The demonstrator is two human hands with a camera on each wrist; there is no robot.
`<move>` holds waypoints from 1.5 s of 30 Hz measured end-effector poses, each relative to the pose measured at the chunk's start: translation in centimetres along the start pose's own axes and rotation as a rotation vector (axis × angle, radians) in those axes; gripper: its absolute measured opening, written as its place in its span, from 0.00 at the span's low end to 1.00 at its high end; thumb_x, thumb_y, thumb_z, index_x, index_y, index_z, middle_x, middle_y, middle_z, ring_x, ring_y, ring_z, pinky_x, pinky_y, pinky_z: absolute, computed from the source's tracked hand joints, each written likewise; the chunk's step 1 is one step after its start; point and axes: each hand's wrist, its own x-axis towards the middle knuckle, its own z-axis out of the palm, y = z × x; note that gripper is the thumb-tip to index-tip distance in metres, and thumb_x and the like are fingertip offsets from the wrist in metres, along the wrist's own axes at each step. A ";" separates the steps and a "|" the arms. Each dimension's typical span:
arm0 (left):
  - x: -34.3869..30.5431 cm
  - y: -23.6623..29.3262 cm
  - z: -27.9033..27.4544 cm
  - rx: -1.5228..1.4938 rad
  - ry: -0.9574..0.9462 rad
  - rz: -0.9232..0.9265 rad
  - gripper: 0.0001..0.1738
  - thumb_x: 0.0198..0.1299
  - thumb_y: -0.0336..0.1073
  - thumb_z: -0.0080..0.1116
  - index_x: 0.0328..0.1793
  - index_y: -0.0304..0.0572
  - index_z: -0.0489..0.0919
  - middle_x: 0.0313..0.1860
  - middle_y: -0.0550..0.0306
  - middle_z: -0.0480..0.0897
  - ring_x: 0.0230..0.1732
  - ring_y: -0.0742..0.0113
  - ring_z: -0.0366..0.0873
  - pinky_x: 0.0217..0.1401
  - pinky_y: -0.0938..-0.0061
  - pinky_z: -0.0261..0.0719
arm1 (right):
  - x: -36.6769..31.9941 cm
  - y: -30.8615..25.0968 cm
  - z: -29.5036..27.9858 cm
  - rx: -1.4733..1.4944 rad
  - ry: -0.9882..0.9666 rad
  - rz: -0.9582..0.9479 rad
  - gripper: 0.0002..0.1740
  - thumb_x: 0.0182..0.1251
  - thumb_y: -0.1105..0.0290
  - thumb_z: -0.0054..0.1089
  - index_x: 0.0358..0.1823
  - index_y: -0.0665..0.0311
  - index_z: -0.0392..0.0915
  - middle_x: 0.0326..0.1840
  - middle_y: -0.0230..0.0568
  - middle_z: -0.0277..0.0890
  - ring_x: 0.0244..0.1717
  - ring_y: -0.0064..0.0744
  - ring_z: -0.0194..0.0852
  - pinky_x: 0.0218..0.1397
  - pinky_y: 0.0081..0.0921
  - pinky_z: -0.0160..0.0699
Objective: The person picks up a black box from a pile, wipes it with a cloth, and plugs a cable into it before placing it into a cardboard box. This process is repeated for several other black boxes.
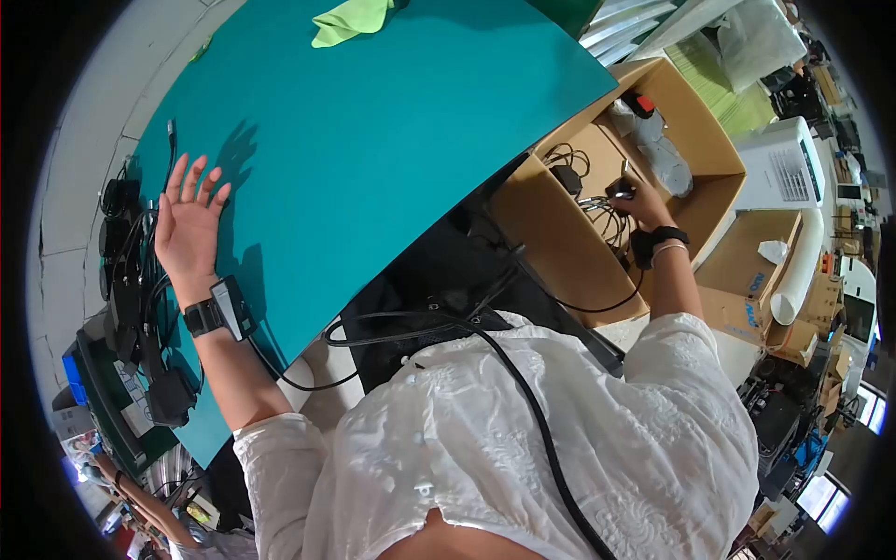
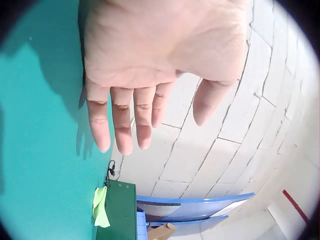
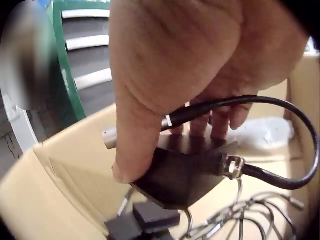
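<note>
My right hand reaches inside a cardboard box beside the table. In the right wrist view its thumb and fingers grip a small black box-shaped device from both sides. A black cable leaves the device through a metal fitting and loops back under the hand, ending in a silver connector by the thumb. Beneath lie black blocks and several thin cables with metal ends. My left hand hovers palm up at the table's left side, fingers loosely extended, holding nothing.
The teal table carries a light green cloth at its far edge. Black cables and adapters pile along its left edge. A plastic-wrapped item lies in the box. A black cord crosses my white shirt.
</note>
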 end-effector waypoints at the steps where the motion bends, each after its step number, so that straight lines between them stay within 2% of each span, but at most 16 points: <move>1: 0.0 0.0 -0.2 0.007 0.001 -0.008 0.35 0.71 0.49 0.42 0.74 0.29 0.56 0.68 0.40 0.65 0.65 0.47 0.66 0.66 0.54 0.68 | 0.0 0.9 0.9 -0.134 -0.066 0.057 0.44 0.45 0.54 0.75 0.63 0.69 0.70 0.51 0.54 0.80 0.53 0.50 0.78 0.56 0.35 0.74; 4: 0.2 -0.1 -0.9 -0.024 -0.006 -0.020 0.35 0.71 0.49 0.43 0.75 0.29 0.56 0.69 0.40 0.65 0.65 0.48 0.66 0.66 0.54 0.69 | 0.9 1.7 4.1 -0.162 -0.130 0.013 0.44 0.45 0.60 0.74 0.66 0.69 0.68 0.51 0.51 0.80 0.51 0.45 0.80 0.58 0.32 0.74; 13: 0.2 -0.1 -1.8 0.016 0.019 -0.028 0.37 0.70 0.48 0.46 0.75 0.28 0.54 0.69 0.42 0.65 0.65 0.49 0.67 0.66 0.57 0.68 | 3.0 1.4 6.9 -0.550 -0.405 -0.351 0.51 0.39 0.61 0.75 0.70 0.54 0.61 0.62 0.49 0.71 0.60 0.52 0.72 0.64 0.41 0.70; 18: 0.0 -0.2 -1.6 -0.041 0.007 -0.037 0.35 0.71 0.46 0.42 0.75 0.28 0.55 0.68 0.39 0.68 0.63 0.47 0.69 0.66 0.56 0.68 | 3.7 6.5 10.7 -0.778 -0.390 -0.426 0.42 0.55 0.69 0.63 0.72 0.55 0.55 0.60 0.50 0.70 0.58 0.53 0.72 0.60 0.45 0.72; 21: 0.0 -0.5 -1.6 -0.013 -0.007 0.006 0.34 0.69 0.48 0.46 0.74 0.31 0.60 0.67 0.40 0.69 0.60 0.48 0.72 0.63 0.57 0.71 | 4.3 8.2 10.8 -0.755 -0.430 -0.434 0.36 0.57 0.72 0.58 0.69 0.60 0.58 0.56 0.48 0.70 0.57 0.52 0.71 0.58 0.46 0.73; 22: 0.1 -0.7 -1.6 -0.011 -0.004 0.015 0.34 0.68 0.49 0.47 0.73 0.33 0.61 0.65 0.41 0.71 0.58 0.48 0.73 0.62 0.57 0.72 | 3.0 3.5 8.9 -0.682 -0.470 -0.237 0.31 0.59 0.71 0.58 0.66 0.61 0.62 0.59 0.49 0.70 0.59 0.54 0.69 0.59 0.48 0.72; 24: -0.1 -0.6 -0.6 -0.039 0.026 0.003 0.31 0.69 0.47 0.46 0.71 0.32 0.63 0.62 0.41 0.73 0.57 0.49 0.74 0.60 0.58 0.74 | 4.2 5.5 9.3 -0.483 -0.518 -0.200 0.28 0.64 0.68 0.55 0.67 0.56 0.64 0.67 0.52 0.65 0.65 0.55 0.66 0.62 0.48 0.70; 25: -0.1 -0.6 -0.3 -0.015 0.068 0.012 0.29 0.70 0.46 0.45 0.70 0.32 0.65 0.60 0.41 0.74 0.55 0.50 0.75 0.58 0.58 0.75 | 5.1 7.4 9.8 -0.457 -0.508 -0.236 0.30 0.64 0.69 0.55 0.69 0.54 0.62 0.68 0.51 0.65 0.66 0.54 0.65 0.64 0.47 0.69; 26: 0.0 -0.8 -0.6 -0.022 0.068 0.016 0.28 0.70 0.46 0.44 0.69 0.33 0.66 0.59 0.41 0.75 0.54 0.51 0.76 0.57 0.58 0.76 | 3.5 3.3 7.6 -0.338 -0.499 -0.247 0.34 0.61 0.74 0.56 0.70 0.57 0.61 0.68 0.52 0.65 0.68 0.55 0.62 0.68 0.44 0.66; 29: -0.1 -0.4 0.3 -0.012 0.123 0.008 0.27 0.70 0.45 0.45 0.68 0.34 0.67 0.57 0.41 0.76 0.52 0.52 0.77 0.55 0.60 0.78 | 3.1 1.9 3.8 -0.284 -0.166 -0.154 0.32 0.54 0.84 0.53 0.64 0.67 0.68 0.65 0.54 0.68 0.68 0.52 0.63 0.69 0.35 0.64; 32: 0.0 -0.1 0.8 -0.029 0.122 0.027 0.26 0.69 0.45 0.47 0.67 0.34 0.68 0.56 0.42 0.76 0.51 0.54 0.77 0.53 0.60 0.78 | 5.3 4.5 -1.8 -0.176 0.357 0.032 0.18 0.63 0.79 0.51 0.55 0.72 0.75 0.53 0.51 0.80 0.52 0.41 0.79 0.58 0.33 0.74; 33: 0.0 0.0 0.8 -0.037 0.121 0.035 0.26 0.69 0.45 0.47 0.67 0.34 0.68 0.56 0.42 0.76 0.51 0.54 0.77 0.53 0.60 0.78 | 5.7 2.9 -4.4 -0.158 0.578 -0.077 0.16 0.66 0.78 0.50 0.54 0.72 0.76 0.50 0.52 0.81 0.50 0.41 0.79 0.57 0.31 0.75; 36: 0.1 0.7 1.0 -0.078 0.161 0.073 0.24 0.68 0.44 0.49 0.64 0.34 0.70 0.51 0.44 0.78 0.49 0.55 0.77 0.51 0.61 0.78 | 4.6 -9.6 -11.3 -0.183 0.803 -0.091 0.14 0.70 0.76 0.50 0.54 0.71 0.76 0.51 0.48 0.80 0.51 0.36 0.79 0.58 0.29 0.76; 38: 0.2 0.9 0.7 -0.117 0.193 0.101 0.23 0.68 0.43 0.49 0.63 0.34 0.70 0.50 0.45 0.78 0.48 0.55 0.77 0.50 0.61 0.78 | 3.8 -19.4 -13.1 0.067 0.829 -0.503 0.13 0.71 0.77 0.51 0.54 0.71 0.75 0.53 0.44 0.79 0.52 0.32 0.77 0.57 0.27 0.76; 42: -0.1 1.0 -0.6 -0.219 0.296 0.154 0.19 0.67 0.40 0.49 0.58 0.35 0.71 0.46 0.47 0.79 0.44 0.57 0.77 0.48 0.63 0.78 | 3.1 -40.0 -9.9 0.343 0.420 -1.026 0.11 0.72 0.77 0.51 0.52 0.70 0.76 0.50 0.37 0.77 0.50 0.28 0.75 0.58 0.23 0.72; 45: -0.4 0.8 -0.6 -0.255 0.449 0.120 0.15 0.65 0.38 0.49 0.53 0.37 0.74 0.40 0.51 0.80 0.40 0.61 0.78 0.45 0.66 0.78 | -0.2 -54.3 -3.1 0.163 0.158 -1.222 0.12 0.66 0.75 0.56 0.50 0.64 0.79 0.51 0.38 0.77 0.51 0.28 0.75 0.55 0.24 0.73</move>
